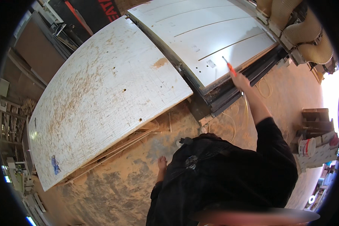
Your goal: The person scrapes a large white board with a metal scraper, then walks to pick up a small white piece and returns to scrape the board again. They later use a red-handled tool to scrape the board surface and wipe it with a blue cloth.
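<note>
My right hand (240, 80) is closed around the red-orange handle of a screwdriver (231, 68). Its thin shaft points up and left over the near edge of a white slotted panel (218, 41); whether the tip touches the surface cannot be told. Several small dark holes and a grey patch lie in the panel just left of the tool. Low beside my body, over the dusty floor, hangs my left hand (162, 163). Its fingers are curled in and no object shows in them.
Left of the slotted panel, across a dark gap, lies a worn white tabletop (101, 86) with a blue scrap (55, 164) at its near left corner. Ribbed hoses (309, 37) hang at the far right. A yellowish cable (265, 88) and a white bucket (307, 147) are at the right.
</note>
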Motion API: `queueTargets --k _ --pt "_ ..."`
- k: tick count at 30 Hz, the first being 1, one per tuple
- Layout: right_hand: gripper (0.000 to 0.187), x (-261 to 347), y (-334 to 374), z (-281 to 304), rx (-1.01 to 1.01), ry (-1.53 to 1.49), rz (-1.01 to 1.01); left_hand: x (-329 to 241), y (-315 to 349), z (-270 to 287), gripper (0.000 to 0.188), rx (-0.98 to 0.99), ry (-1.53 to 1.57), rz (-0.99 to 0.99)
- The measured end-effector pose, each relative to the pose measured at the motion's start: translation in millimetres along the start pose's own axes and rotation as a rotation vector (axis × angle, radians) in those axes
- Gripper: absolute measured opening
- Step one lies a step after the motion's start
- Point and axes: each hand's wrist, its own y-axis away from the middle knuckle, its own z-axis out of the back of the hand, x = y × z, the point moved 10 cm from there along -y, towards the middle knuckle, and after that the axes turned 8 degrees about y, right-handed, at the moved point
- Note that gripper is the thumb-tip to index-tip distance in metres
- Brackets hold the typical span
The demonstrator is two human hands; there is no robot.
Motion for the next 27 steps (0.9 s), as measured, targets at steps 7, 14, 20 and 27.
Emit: queueTargets --k 7,14,20,27 --pt "0.054 58 109 -71 0.031 -0.01 0.337 2 -15 1 0.038 0.176 0.033 -0.031" --pt "0.053 114 119 -65 -0.001 0.015 0.479 -37 -17 -13 0.041 0.052 -0.034 -0.013" --pt "0.06 161 103 -84 0.068 0.033 0.505 -16 -6 -1 0.042 0.0 -0.062 0.014" --pt "0.061 220 78 -42 0.004 -0.077 0.552 14 -7 35 0.042 0.001 -0.148 0.008"
